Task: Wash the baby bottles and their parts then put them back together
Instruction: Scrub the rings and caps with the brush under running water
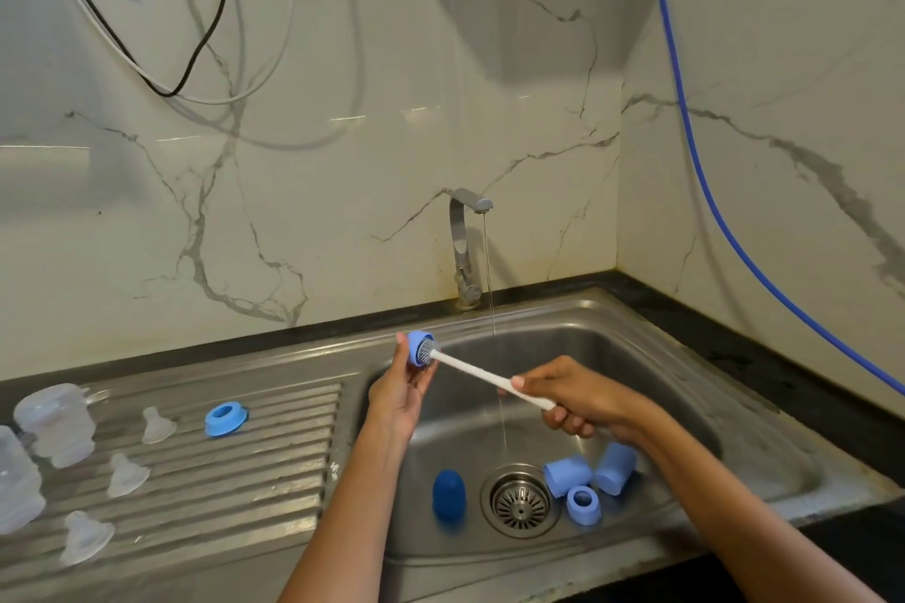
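Scrubbing is under way: the left hand [399, 394] grips a light-blue bottle ring [420, 348] above the sink [651, 357], while the right hand [570, 399] holds the white brush [482, 376], its head inside the ring. Next likely comes a rinse under the tap's [465, 245] thin stream. More blue parts lie by the drain [520, 501].

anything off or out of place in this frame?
Nothing damaged or spilled. The tap runs a thin stream that misses the blue ring being brushed in the left hand. Several blue parts lie tipped over beside the drain.
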